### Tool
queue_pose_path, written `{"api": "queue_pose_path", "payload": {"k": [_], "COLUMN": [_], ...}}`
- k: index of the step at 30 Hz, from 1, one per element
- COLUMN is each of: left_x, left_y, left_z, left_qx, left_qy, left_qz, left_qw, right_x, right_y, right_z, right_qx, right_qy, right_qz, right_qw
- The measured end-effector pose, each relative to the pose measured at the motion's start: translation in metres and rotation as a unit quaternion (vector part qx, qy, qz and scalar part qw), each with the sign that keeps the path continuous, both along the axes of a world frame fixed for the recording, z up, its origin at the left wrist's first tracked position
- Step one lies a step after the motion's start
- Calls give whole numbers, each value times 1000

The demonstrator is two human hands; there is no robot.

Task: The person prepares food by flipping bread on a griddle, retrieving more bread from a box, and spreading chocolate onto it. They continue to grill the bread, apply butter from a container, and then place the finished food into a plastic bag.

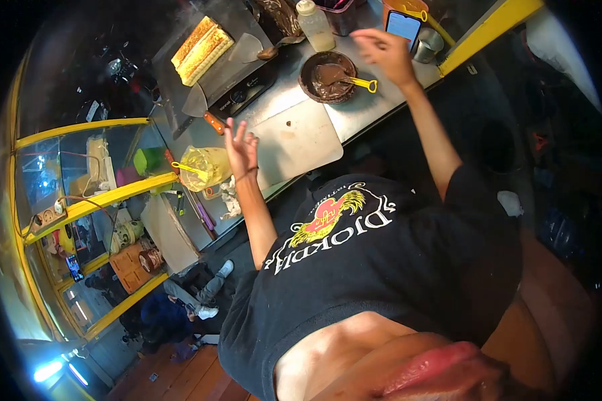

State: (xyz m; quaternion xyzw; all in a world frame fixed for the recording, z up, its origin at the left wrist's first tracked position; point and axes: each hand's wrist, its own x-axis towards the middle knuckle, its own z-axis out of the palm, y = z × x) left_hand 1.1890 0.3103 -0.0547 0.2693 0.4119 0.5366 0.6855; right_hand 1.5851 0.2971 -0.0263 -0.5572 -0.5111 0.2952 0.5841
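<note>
My left hand [242,150] is raised above the near edge of the counter with its fingers spread and nothing in them. Beside it stands a tub [207,166] of pale yellow stuff with a yellow-handled tool [188,170] in it. A scraper with an orange handle [214,122] lies just past the fingertips. My right hand [386,57] hovers near a phone [404,27], fingers stretched out and apparently holding nothing. Left of it sits a brown bowl [308,79] of chocolate spread with another yellow-handled tool [362,83]. Browned bread [203,50] rests on the griddle [231,70].
A pale board [301,137] lies on the metal counter between my hands. A squeeze bottle [316,25] and a metal cup [429,44] stand at the back. A metal scraper blade [246,48] rests by the bread. Yellow-framed shelves [107,200] are at left; a person [174,304] is below.
</note>
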Motion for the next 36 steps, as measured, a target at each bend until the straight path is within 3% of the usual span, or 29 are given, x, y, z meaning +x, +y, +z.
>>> {"api": "queue_pose_path", "payload": {"k": [3, 4, 7, 10, 16, 20, 22, 24, 25, 26, 27, 32, 34, 36], "left_x": [0, -1, -7, -8, -19, -38, -55, -61, -80, -108, -113, -106, -112, -116], "left_y": [-38, -46, -64, -74, -95, -131, -155, -185, -197, -212, -223, -278, -306, -332], "left_z": [-11, -19, -39, -46, -34, -32, -56, -90, -138, -215, -241, -272, -281, -290], "left_qx": [-43, -33, -57, -66, -71, -56, -112, -133, -110, -83, -88, -160, -194, -229], "left_qy": [95, 117, 132, 135, 113, 102, 123, 294, 365, 320, 354, 393, 380, 360], "left_qz": [-139, -194, -217, -232, -222, -289, -358, -277, -272, -235, -234, -193, -167, -137], "left_qw": [985, 973, 965, 961, 966, 950, 919, 905, 884, 914, 901, 885, 889, 894], "right_x": [59, 63, 71, 71, 72, 60, 56, 45, 41, 38, 35, 19, 20, 26], "right_y": [-31, -40, -54, -51, -53, -68, -77, -92, -100, -108, -116, -149, -151, -143], "right_z": [-75, -84, -113, -121, -121, -118, -129, -136, -141, -147, -154, -161, -155, -149], "right_qx": [-61, -62, -83, -51, -96, -54, -43, -58, -57, -64, -71, -76, -36, -30], "right_qy": [-242, -244, -310, -380, -384, -362, -356, -328, -329, -303, -277, -296, -389, -412], "right_qz": [-178, -179, -120, -135, -150, -148, -136, -146, -146, -148, -149, -157, -161, -154], "right_qw": [952, 951, 939, 914, 906, 919, 924, 931, 931, 939, 947, 939, 906, 898]}}
